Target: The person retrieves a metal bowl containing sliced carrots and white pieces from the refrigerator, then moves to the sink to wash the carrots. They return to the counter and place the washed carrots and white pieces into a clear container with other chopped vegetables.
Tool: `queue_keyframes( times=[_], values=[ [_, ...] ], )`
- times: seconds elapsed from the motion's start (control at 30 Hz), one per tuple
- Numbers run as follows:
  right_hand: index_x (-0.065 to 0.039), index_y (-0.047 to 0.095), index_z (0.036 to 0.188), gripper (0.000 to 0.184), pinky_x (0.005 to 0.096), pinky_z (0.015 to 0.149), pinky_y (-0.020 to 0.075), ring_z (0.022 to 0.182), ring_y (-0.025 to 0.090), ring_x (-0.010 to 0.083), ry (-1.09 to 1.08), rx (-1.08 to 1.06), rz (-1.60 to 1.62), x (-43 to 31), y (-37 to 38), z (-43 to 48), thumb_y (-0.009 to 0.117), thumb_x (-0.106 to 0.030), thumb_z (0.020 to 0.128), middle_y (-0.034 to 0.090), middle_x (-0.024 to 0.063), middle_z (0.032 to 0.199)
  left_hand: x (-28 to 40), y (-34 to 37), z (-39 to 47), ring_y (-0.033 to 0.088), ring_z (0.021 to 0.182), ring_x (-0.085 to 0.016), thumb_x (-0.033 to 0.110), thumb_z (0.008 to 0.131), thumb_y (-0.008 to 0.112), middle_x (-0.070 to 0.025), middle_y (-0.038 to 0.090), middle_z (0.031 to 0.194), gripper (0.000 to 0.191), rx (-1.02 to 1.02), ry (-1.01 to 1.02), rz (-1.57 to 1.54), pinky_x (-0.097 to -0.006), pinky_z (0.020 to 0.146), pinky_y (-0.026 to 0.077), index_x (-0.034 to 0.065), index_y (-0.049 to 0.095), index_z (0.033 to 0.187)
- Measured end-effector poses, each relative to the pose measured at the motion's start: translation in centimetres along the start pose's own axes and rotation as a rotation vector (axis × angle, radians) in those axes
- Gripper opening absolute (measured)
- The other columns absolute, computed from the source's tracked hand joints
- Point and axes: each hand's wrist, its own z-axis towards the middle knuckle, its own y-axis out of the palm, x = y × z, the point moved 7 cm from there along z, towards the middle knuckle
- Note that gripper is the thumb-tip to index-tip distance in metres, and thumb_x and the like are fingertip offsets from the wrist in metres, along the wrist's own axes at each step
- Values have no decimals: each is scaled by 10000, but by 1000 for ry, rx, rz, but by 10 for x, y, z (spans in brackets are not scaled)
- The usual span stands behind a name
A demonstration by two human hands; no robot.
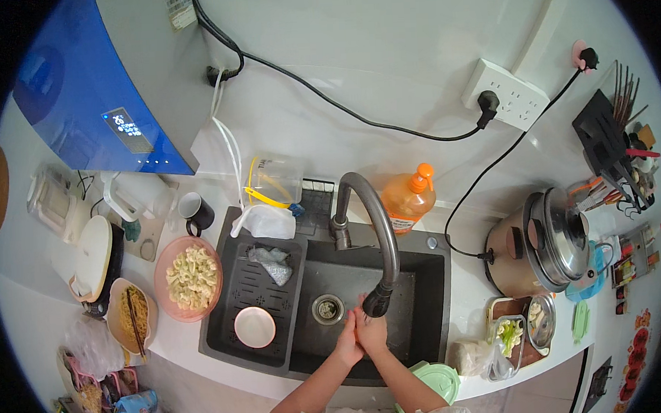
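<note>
My left hand [347, 340] and my right hand [372, 333] are close together over the main basin of a dark grey sink [409, 326]. They are under the spray head of a grey gooseneck faucet [391, 242], which covers part of the right hand. A sliver of orange shows between my palms; what it is, and whether I grip it, cannot be made out. Beyond the hands lies the sink drain [328, 309], with pale scraps in its strainer. In the shallow left basin are a white bowl with a pink rim [255, 327] and a crumpled grey cloth [274, 264].
A pink plate of cauliflower florets [191, 278] and a bowl of noodles with chopsticks [124, 315] stand left. An orange pump bottle [409, 202] is behind the sink. At right are an electric cooker [512, 247], glass food containers [505, 337] and a green lid [438, 381].
</note>
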Motion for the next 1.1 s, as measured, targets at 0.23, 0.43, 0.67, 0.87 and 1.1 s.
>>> queue_keyframes(
  times=[0.23, 0.43, 0.67, 0.87, 1.1],
  values=[
    [4, 614, 849, 268, 421, 638, 465, 739, 616, 381, 27, 316, 315, -18, -12, -2, 594, -257, 796, 632, 201, 769, 18, 27, 2, 414, 1201, -179, 461, 961, 277, -1, 443, 1327, 501, -161, 141, -7, -336, 1008, 312, 153, 389, 1341],
    [23, 619, 820, 301, 398, 644, 469, 748, 631, 344, 447, 159, 403, 13, 12, -7, 668, -263, 743, 644, 178, 763, 13, -4, 16, 515, 1037, -229, 494, 940, 325, -49, 550, 1144, 468, -44, 118, 95, -381, 900, 403, 104, 512, 1117],
    [32, 590, 862, 340, 371, 676, 480, 758, 630, 311, 325, 299, 502, -8, 1, -3, 713, -261, 739, 640, 169, 807, 29, -5, 36, 493, 1091, -219, 463, 955, 286, -55, 533, 1190, 465, -74, 120, 104, -359, 950, 365, 131, 465, 1227],
    [52, 597, 803, 267, 370, 627, 489, 691, 634, 334, 292, 376, 443, -5, -8, 4, 721, -167, 712, 630, 201, 740, 51, 30, 11, 477, 1132, -227, 458, 961, 270, -62, 522, 1221, 501, -68, 339, 141, -362, 971, 358, 108, 443, 1275],
    [9, 607, 939, 283, 353, 737, 469, 839, 624, 300, 287, 291, 501, -8, -12, -5, 704, -123, 708, 631, 198, 879, 35, 31, 10, 504, 1096, -224, 451, 959, 294, -55, 542, 1185, 489, 105, 175, 142, -357, 956, 371, 93, 467, 1242]
  ],
)
